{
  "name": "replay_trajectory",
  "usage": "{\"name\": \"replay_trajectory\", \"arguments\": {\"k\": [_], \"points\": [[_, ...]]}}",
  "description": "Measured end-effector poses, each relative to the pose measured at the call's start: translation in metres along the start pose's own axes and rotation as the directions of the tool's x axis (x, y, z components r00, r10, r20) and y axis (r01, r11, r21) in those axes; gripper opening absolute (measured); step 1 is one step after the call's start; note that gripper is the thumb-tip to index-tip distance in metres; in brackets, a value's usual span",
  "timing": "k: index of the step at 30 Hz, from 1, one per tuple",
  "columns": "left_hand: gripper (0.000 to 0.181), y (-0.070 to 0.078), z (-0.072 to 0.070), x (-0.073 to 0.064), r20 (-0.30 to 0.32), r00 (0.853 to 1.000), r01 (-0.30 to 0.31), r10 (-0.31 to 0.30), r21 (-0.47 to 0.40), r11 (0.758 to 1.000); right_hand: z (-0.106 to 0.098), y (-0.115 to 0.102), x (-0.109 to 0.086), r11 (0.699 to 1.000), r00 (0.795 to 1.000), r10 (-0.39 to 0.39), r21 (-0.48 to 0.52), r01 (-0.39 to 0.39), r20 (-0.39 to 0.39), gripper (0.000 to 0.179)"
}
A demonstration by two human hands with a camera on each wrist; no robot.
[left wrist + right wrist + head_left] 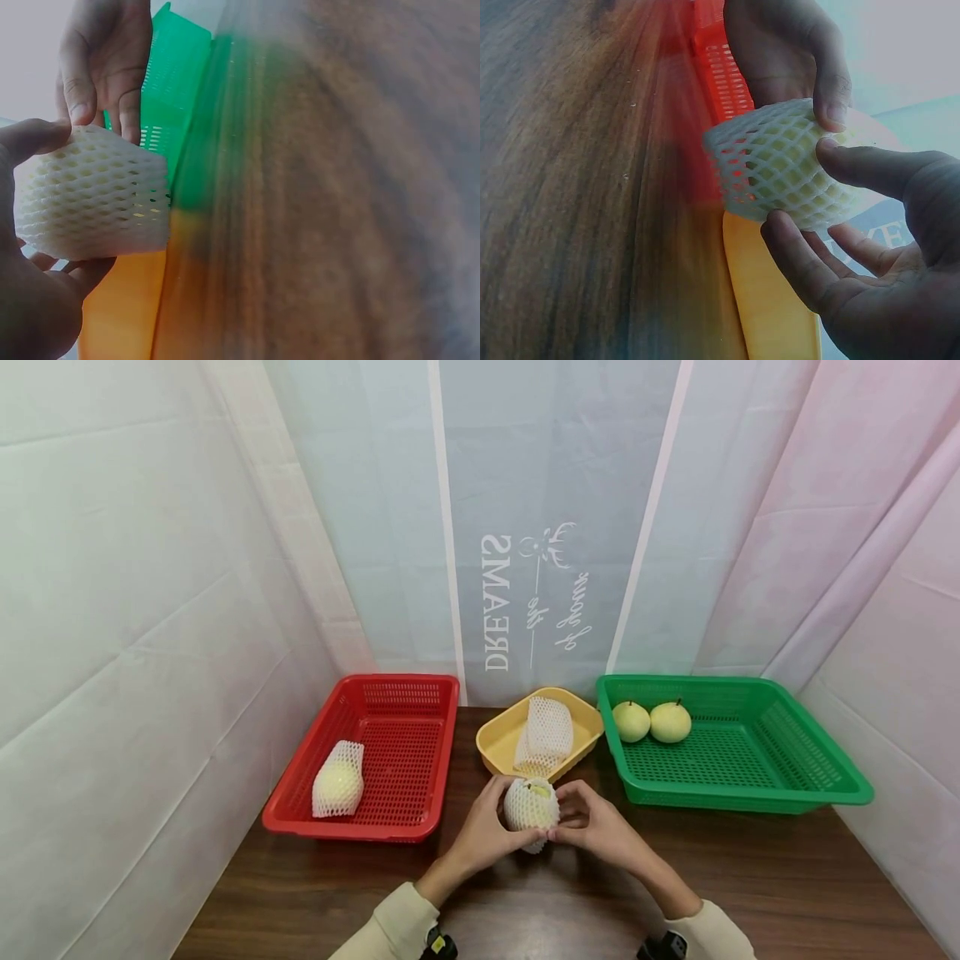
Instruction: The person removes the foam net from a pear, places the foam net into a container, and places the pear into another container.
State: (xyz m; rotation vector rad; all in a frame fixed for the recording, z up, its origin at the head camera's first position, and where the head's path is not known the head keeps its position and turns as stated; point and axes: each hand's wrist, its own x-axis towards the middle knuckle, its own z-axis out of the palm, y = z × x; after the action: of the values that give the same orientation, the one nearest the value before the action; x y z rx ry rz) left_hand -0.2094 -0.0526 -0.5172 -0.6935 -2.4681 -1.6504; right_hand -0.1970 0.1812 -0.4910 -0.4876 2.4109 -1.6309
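A pale yellow pear (538, 790) sits inside a white foam net (531, 814), held above the table near the middle of the head view. My left hand (483, 828) grips it from the left, thumb on the near side. On the opposite side, my right hand (606, 833) has its thumb and fingertips against the net. In the right wrist view the foam net (780, 161) extends past the pear as a loose end. Both thumbs meet close together on the net. Part of the pear is covered by the net and fingers.
A yellow tray (495, 739) with white foam nets (550, 727) lies just beyond the hands. At left stands a red basket (442, 760) holding a netted pear (339, 785). The green basket (750, 793) at right holds two bare pears (671, 722). Cloth walls surround the wooden table (750, 877).
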Motion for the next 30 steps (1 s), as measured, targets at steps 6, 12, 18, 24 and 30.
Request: {"name": "replay_trajectory", "arguments": {"k": [6, 12, 18, 24, 30], "points": [[0.071, -0.006, 0.003, -0.001, 0.018, 1.0, 0.012, -0.012, -0.048, 0.999, 0.001, 0.002, 0.0, 1.0, 1.0, 0.016, -0.002, -0.016, 0.008, 0.054], [0.071, -0.01, 0.005, -0.002, 0.044, 0.998, 0.042, -0.041, -0.028, 0.999, 0.003, 0.006, 0.0, 0.999, 1.0, 0.019, -0.033, -0.019, 0.014, 0.053], [0.074, -0.01, 0.004, -0.002, 0.079, 0.994, 0.076, -0.079, 0.029, 0.997, 0.003, 0.012, 0.0, 0.996, 1.0, 0.028, -0.083, -0.028, 0.004, 0.052], [0.074, -0.013, 0.005, -0.003, 0.114, 0.989, 0.089, -0.093, 0.04, 0.995, 0.005, 0.014, -0.001, 0.996, 0.999, 0.034, -0.082, -0.034, 0.007, 0.051], [0.075, -0.015, 0.005, -0.001, 0.139, 0.986, 0.09, -0.095, 0.039, 0.995, 0.006, 0.015, -0.002, 0.997, 1.0, 0.014, -0.07, -0.013, 0.016, 0.052]]}}
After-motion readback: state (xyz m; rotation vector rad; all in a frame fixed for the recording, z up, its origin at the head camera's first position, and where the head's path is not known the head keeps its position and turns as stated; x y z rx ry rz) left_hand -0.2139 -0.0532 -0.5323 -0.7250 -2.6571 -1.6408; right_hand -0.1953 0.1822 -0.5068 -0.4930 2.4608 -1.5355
